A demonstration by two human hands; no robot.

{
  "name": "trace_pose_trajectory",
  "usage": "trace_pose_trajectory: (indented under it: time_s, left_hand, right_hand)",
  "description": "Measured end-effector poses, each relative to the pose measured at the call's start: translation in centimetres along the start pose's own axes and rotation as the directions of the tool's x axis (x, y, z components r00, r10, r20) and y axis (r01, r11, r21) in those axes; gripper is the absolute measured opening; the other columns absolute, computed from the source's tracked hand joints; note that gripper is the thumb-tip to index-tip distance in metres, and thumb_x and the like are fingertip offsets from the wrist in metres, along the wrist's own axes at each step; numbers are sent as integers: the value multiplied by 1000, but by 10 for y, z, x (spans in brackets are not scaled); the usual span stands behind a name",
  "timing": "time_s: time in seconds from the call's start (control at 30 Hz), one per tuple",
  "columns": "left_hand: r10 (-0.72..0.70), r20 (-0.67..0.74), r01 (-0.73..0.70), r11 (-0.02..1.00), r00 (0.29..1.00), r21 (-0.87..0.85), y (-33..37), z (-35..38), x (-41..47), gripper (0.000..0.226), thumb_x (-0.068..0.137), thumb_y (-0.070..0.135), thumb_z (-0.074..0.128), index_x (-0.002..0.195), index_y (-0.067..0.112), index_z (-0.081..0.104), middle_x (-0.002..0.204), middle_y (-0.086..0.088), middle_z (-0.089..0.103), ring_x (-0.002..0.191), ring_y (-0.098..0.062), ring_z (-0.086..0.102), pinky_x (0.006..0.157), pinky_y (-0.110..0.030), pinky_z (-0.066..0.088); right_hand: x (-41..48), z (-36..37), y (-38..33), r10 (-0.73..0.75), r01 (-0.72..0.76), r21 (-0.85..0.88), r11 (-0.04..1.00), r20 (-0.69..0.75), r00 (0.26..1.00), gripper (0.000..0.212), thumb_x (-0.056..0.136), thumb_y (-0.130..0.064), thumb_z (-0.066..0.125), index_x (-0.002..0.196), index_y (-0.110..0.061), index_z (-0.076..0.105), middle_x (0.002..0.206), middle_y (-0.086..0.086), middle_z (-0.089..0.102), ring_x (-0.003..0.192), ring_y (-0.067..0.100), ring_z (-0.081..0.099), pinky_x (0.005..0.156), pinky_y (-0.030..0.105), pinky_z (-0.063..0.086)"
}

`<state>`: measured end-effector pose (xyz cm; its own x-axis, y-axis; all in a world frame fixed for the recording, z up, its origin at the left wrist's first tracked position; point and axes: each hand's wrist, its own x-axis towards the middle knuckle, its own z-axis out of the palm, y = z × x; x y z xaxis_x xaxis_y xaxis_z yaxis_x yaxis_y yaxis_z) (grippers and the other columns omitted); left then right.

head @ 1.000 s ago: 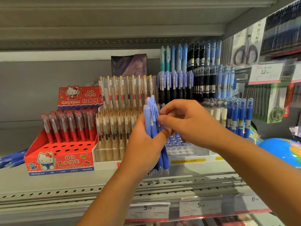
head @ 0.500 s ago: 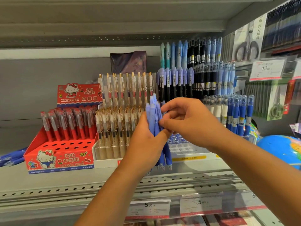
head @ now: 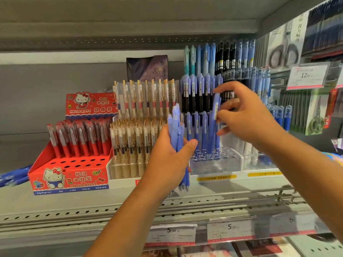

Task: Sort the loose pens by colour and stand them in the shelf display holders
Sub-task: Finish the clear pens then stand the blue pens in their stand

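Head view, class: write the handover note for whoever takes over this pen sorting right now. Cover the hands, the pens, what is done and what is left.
Left hand grips a bundle of periwinkle-blue plastic click pens, tips down, before the grey metal shelf.
Right hand pinches one matching blue pen upright above the clear plastic display holder.
Done: a row of blue pens stands in that holder; front holes look free.
Left: seat the pinched pen, then the bundle, probably singly.

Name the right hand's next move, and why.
Probably lower the blue pen the right hand pinches into a free hole of the clear holder, beside the standing blue pens: colour matches, holes are open, and the left hand grips a bundle.
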<state>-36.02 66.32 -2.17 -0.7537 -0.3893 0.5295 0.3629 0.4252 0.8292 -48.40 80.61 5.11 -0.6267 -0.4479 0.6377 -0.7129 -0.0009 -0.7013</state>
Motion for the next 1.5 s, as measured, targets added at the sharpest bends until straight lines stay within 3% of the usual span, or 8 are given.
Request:
trace_pose_trajectory:
  time_s: [0.1,0.23,0.33,0.63,0.77,1.23,1.33,1.5]
  left_hand:
    - [-12,-3,12,1000,1000,24,0,1,0,45,95,31,62,104,66,36,88,55,51,79,13,63,66,-22,60]
    - [-8,-29,8,1000,1000,12,-3,1,1,49,95,31,63,125,60,36,103,37,59,74,6,65,57,-15,55]
    - [-16,-28,16,1000,999,6,-3,1,1,61,95,31,63,145,47,32,107,34,55,74,5,65,57,-16,55]
    - [-22,-33,23,999,999,31,-1,2,1,56,96,30,62,144,43,35,106,25,57,65,1,62,57,-19,56]
    - [-27,-37,29,999,999,39,-1,2,1,59,96,31,62,145,45,34,102,36,56,68,2,62,63,-26,60]
    - [-14,-30,15,1000,999,20,4,3,-1,59,97,29,61,148,39,33,110,21,57,72,4,63,58,-17,56]
    - [-17,-25,18,1000,1000,11,6,4,-2,59,97,30,61,147,40,33,113,28,54,72,0,65,59,-18,56]
    - [-17,-20,16,1000,1000,-14,7,3,-2,49,97,27,62,140,38,43,109,15,59,63,1,63,56,-20,56]
  right_hand:
    - [6,-9,9,-84,62,-237,970,-85,993,49,90,4,52,119,-36,51,86,7,61,69,26,69,50,25,58]
    - [6,-7,19,-178,125,-472,873,-68,982,48,93,1,49,128,-32,46,86,0,62,66,23,66,61,43,57]
    - [6,-4,23,-184,119,-538,834,-68,981,49,94,1,47,133,-30,44,89,5,63,69,24,62,65,46,57]
    - [8,2,33,-111,68,-692,718,-17,994,43,95,-4,50,136,-16,47,91,12,62,70,28,57,67,45,55]
    - [8,4,30,-176,115,-745,658,-4,984,25,95,-14,60,119,-6,59,92,11,57,77,31,55,73,44,54]
    - [10,11,29,-58,67,-903,424,46,997,31,86,17,49,113,1,51,59,7,37,47,20,34,40,29,19]
    - [9,12,31,-46,79,-898,433,66,997,35,87,15,50,119,2,53,71,7,43,56,23,41,51,34,33]
    - [2,16,27,-57,80,-883,462,61,997,44,95,-1,52,139,-2,44,136,21,43,90,42,61,68,42,50]
